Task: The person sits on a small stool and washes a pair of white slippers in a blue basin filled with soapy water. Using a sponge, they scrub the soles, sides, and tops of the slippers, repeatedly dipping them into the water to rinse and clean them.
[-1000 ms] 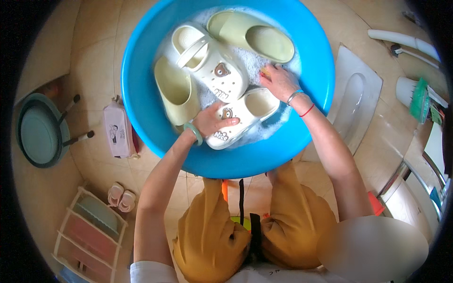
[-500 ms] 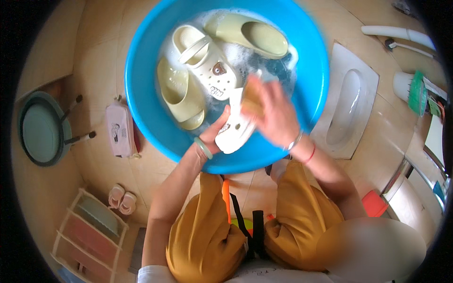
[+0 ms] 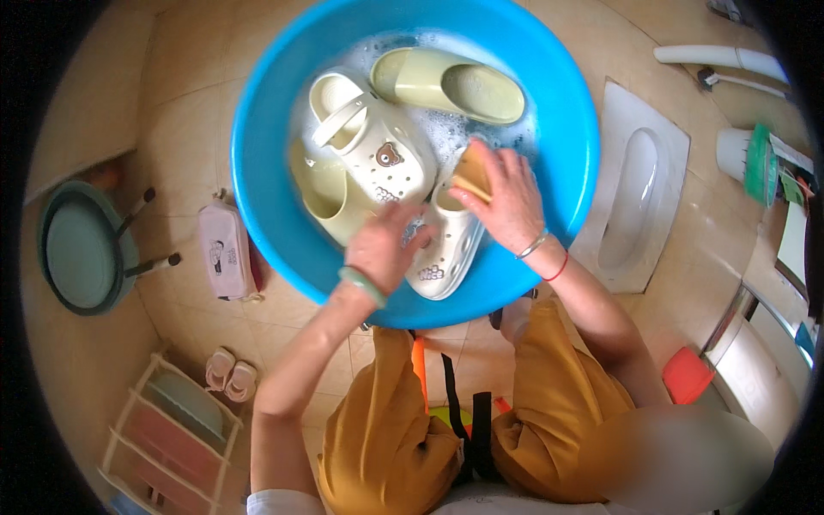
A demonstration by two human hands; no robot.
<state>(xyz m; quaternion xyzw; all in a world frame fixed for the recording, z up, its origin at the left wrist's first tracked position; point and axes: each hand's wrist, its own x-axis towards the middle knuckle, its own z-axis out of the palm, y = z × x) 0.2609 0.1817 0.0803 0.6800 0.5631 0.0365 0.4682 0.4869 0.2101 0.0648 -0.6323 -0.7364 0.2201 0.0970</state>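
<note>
One blue basin contains four clogs in foamy water: two white and two pale green. The upper green clog lies with its long axis nearly left to right and its opening at the right. The lower green clog lies at the left, slanting down to the right, partly covered. The upper white clog slants from upper left to lower right, toe toward the lower right.

The lower white clog is in the near part of the basin, between the two hands. Its toe points toward the person and slightly left; its long axis runs up and slightly right to the heel.

The left hand is at the left side of this clog, fingers and thumb spread apart; blur prevents telling whether they touch it. The right hand pinches one tan block between thumb and fingers. The block is tilted at the heel opening; contact cannot be told.

Two bangles are worn, one green on the left wrist and one silver on the right, beside one red cord.
</note>
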